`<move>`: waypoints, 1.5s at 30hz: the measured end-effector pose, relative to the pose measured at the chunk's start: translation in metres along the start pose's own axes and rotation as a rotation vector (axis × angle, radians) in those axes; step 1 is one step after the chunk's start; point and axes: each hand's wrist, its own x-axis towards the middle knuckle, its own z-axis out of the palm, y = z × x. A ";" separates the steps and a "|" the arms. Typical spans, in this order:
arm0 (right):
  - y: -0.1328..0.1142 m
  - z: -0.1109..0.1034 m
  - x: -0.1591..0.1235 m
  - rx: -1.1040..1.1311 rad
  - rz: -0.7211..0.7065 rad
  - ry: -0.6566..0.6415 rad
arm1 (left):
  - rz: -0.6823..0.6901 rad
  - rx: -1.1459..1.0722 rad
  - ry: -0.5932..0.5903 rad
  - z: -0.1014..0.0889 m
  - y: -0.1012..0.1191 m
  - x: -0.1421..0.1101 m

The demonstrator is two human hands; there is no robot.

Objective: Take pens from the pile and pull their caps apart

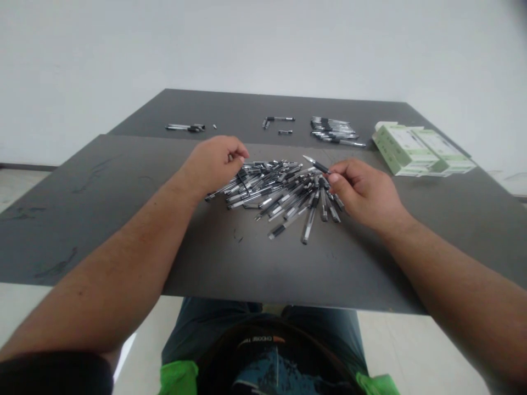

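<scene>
A large heap of clear pens (275,189) with black grips lies in the middle of the grey table, ends fanned out in many directions. Between thumb and fingers, my right hand (364,189) grips an uncapped pen (316,164) at the heap's right side, its bare tip pointing up and to the left. Over the heap's left end is my left hand (218,164), thumb and fingertips drawn together. Whatever those fingertips hold, if anything, is too small or hidden to make out.
Farther back lie a bundle of pens (334,130), a lone pen (282,118) with small caps (265,124) by it, and a few pens (185,127) at left. Green-and-white boxes (411,148) stand at right. A white wall (288,44) rises behind the table (263,263).
</scene>
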 end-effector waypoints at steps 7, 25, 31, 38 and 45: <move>-0.002 0.000 0.000 0.015 -0.002 -0.020 | 0.281 0.136 -0.191 0.033 0.017 -0.005; -0.005 0.000 0.000 0.013 -0.017 -0.078 | 0.288 0.252 -0.231 0.042 0.005 0.005; -0.007 0.000 0.000 0.012 -0.021 -0.092 | 0.282 0.258 -0.240 0.040 0.005 0.006; -0.005 0.000 0.000 0.013 -0.022 -0.098 | 0.260 0.260 -0.236 0.043 0.003 0.006; -0.004 0.000 0.000 0.016 -0.025 -0.092 | 0.165 0.167 -0.143 0.036 0.007 0.002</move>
